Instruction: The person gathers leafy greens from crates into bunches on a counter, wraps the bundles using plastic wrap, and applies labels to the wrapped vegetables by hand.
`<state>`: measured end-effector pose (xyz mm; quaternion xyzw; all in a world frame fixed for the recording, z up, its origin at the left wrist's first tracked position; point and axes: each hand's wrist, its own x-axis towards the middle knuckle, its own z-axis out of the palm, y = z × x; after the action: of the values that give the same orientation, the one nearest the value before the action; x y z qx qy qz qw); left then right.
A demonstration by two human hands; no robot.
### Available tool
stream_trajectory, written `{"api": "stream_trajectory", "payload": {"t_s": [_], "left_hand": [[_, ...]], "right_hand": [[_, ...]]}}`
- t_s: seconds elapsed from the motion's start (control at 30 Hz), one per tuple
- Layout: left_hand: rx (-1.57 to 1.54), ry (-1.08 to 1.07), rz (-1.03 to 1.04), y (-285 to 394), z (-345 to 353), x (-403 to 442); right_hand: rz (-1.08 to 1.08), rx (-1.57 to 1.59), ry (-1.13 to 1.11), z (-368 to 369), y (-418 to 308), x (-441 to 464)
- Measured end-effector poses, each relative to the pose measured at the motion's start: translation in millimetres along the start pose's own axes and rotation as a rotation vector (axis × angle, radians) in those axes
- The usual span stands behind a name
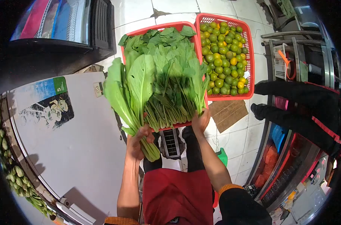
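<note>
Here, we have a leafy bunch (141, 80) at eleven o'clock, our left hand (138, 140) closed around its pale stalks. It looks light, with floppy leaves that likely tear easily, so the firmer stalks seem the best hold. Our right hand (201, 120) grips stems of other greens (197, 84) at the five-o'clock corner of the red basket (158, 27). Farther out, a citrus crate (251, 56) sits at one o'clock, a white appliance (76, 150) at nine.

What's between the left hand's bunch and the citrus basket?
A red basket packed with greens lies between the bunch in the left hand and the citrus basket, in the head view.
</note>
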<state>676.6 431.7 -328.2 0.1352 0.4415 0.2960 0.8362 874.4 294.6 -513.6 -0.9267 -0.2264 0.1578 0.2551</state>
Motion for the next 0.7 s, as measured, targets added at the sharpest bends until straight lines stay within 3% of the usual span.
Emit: {"api": "stream_trajectory", "payload": {"t_s": [0.1,0.23,0.33,0.4,0.53,0.6,0.63,0.7], "left_hand": [[0.069,0.077,-0.048,-1.8,3.2,-0.2],[0.066,0.103,-0.041,-4.9,-0.6,0.3],[0.052,0.173,-0.076,-6.4,-9.9,-1.5],[0.055,0.187,-0.024,-0.1,-3.8,-4.5],[0.035,0.137,0.009,5.7,-12.8,-8.0],[0.032,0.154,0.021,8.6,-16.5,-9.3],[0.03,0.17,0.03,10.0,-17.8,-9.0],[0.038,0.173,0.029,13.5,-19.0,-6.6]], "right_hand": [[-0.146,0.012,-0.014,-3.3,7.9,-2.3],[-0.103,-0.092,-0.155,-11.8,-0.3,-4.1],[-0.217,-0.143,-0.013,-16.4,-8.6,-5.3],[-0.194,0.243,0.032,-18.4,-21.3,-8.7],[-0.269,0.294,0.088,-20.9,-35.1,-18.6],[-0.347,0.14,0.026,-18.7,-34.7,-18.3],[-0.407,-0.068,0.113,-16.9,-35.1,-20.5],[-0.398,-0.053,0.004,-2.8,-32.5,-16.9]]}}
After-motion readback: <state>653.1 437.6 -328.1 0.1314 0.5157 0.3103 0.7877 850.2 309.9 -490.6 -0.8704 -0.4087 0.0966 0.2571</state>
